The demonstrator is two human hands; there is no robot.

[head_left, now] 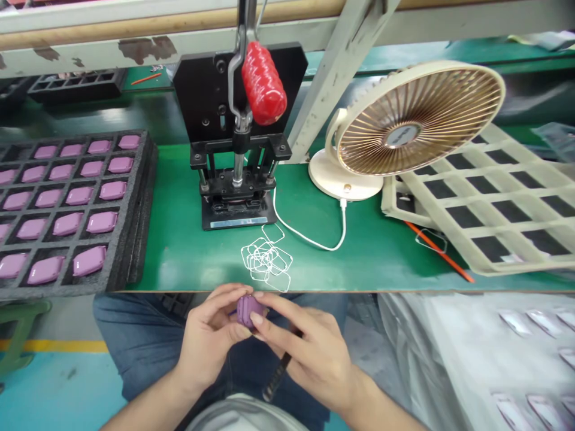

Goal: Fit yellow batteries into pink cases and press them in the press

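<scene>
Working over a green table (188, 257) above a blue floor (58, 383), we count one hand press (236, 185), one fan (417, 117), one pale rack (489, 203) and one orange stick (438, 251). One black foam tray (144, 179) holds about twenty purple cases (67, 223). A tangle of thin wire loops (265, 260) lies near the table edge. Our left hand (209, 338) and right hand (309, 359) come together, both clamped on one purple case (248, 310), held over our lap just below the table edge.
</scene>
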